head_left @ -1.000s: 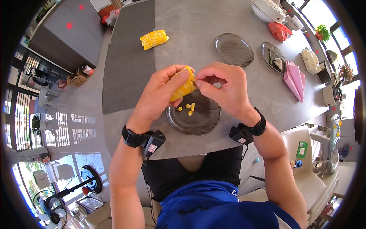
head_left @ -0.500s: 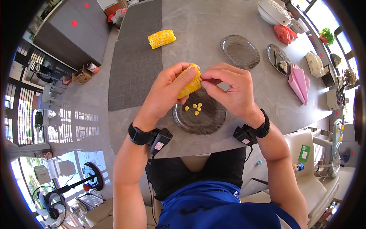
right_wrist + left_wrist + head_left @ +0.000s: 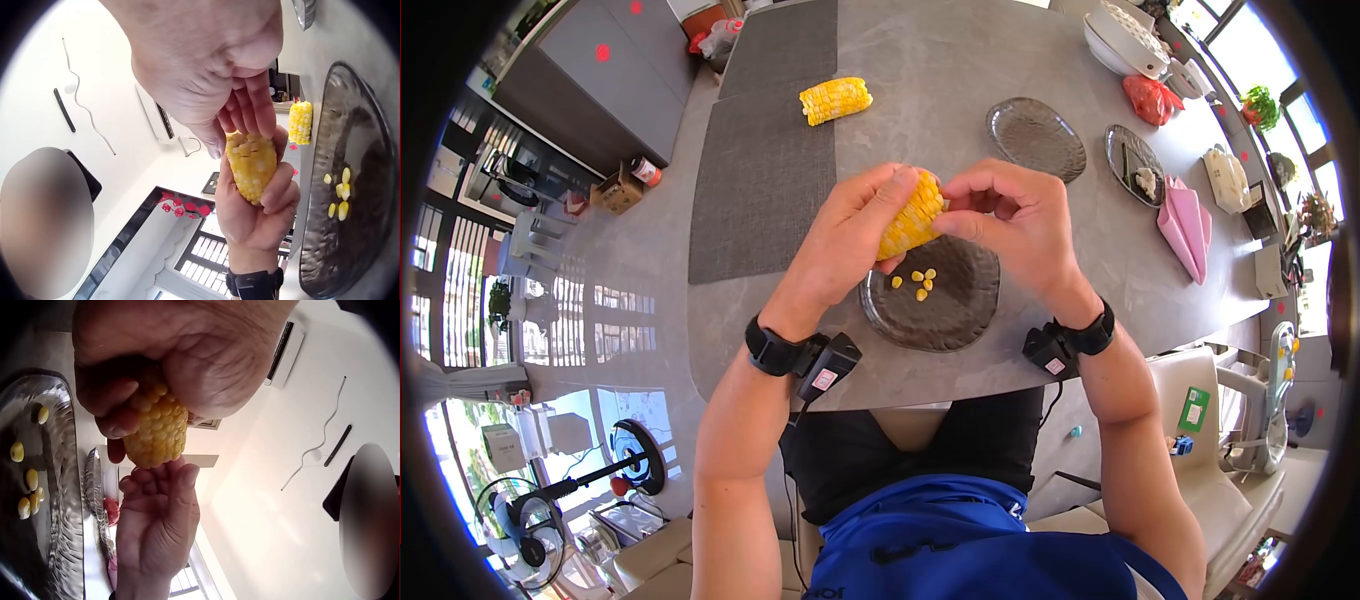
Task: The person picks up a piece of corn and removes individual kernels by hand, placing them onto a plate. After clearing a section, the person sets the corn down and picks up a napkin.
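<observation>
The left hand (image 3: 840,232) grips a piece of yellow corn (image 3: 912,222) above the dark plate (image 3: 950,325), fingers curled round it and thumb along its side. At the cob's upper right end is the right hand (image 3: 1025,225), its bent fingers and thumb touching the kernels; the right wrist view shows this right hand (image 3: 219,75) with fingertips on the end of the corn (image 3: 253,165). Whether a loose kernel lies between those fingertips is hidden. Several loose kernels (image 3: 922,295) lie on the plate.
A second corn piece (image 3: 836,101) lies on the grey mat (image 3: 760,190). Farther right are an empty dark plate (image 3: 1037,140), a plate with food scraps (image 3: 1133,165), a pink cloth (image 3: 1185,228), a red bag (image 3: 1150,98) and white bowls (image 3: 1108,52).
In the head view, both hands and the held corn appear slightly farther right, as do the plate and the table items. The left hand keeps its grip; the right fingers remain at the cob's end.
</observation>
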`<state>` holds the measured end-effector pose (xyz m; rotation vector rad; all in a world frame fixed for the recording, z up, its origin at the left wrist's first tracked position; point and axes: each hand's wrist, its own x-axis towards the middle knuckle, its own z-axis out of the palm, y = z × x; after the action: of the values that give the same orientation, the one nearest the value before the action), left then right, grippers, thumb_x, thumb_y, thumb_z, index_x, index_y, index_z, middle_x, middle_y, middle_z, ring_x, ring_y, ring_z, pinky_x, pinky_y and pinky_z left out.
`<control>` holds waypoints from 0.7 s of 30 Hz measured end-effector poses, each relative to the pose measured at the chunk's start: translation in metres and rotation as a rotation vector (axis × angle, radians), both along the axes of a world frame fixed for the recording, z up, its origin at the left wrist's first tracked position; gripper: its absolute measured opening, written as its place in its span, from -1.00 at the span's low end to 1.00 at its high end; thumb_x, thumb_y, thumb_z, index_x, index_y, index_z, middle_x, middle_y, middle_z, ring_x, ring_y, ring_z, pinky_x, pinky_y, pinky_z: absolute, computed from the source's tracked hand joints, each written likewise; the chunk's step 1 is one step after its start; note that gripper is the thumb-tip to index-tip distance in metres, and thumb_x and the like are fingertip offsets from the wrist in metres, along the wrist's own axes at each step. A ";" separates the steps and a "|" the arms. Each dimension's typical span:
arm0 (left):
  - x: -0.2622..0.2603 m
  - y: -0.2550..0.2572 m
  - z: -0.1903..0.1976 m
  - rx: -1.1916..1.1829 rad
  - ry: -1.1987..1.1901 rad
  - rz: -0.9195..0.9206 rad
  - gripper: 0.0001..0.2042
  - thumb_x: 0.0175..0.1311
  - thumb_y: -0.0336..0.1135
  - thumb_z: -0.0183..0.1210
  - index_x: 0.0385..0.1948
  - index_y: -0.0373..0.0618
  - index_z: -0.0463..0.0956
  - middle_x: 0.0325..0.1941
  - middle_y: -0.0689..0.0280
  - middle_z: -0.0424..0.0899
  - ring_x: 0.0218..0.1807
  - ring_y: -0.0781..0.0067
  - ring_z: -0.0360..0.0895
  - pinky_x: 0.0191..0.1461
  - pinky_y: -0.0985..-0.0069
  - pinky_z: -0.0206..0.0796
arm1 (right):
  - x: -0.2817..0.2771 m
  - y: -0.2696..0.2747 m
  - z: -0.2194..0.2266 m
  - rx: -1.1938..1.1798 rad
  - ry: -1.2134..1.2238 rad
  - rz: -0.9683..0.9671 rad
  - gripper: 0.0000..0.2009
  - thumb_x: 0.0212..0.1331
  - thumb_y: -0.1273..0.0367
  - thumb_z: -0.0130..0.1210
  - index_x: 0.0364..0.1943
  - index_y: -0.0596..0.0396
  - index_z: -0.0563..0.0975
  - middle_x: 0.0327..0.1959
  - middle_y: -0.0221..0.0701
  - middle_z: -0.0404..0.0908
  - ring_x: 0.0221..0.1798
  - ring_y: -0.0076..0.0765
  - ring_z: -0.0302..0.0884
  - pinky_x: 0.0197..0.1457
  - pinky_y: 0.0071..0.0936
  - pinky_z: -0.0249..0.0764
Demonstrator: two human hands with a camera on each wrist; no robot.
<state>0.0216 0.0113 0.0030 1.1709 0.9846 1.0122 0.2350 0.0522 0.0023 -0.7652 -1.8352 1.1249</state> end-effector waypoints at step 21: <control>0.004 0.001 -0.006 -0.002 -0.056 0.043 -0.58 0.68 -0.04 -0.08 0.01 -0.23 0.62 -0.38 0.40 0.59 -0.54 0.74 0.38 -0.53 0.69 0.22 | -0.009 -0.011 -0.002 0.693 -0.118 -0.154 -0.83 0.15 0.61 0.33 -0.18 0.26 0.63 -0.31 -0.22 0.65 -0.38 -0.07 0.65 -0.37 -0.28 0.56</control>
<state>0.0253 0.0127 -0.0032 1.1179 0.9698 1.0720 0.2265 0.0415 0.0004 -0.5485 -2.0379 0.2982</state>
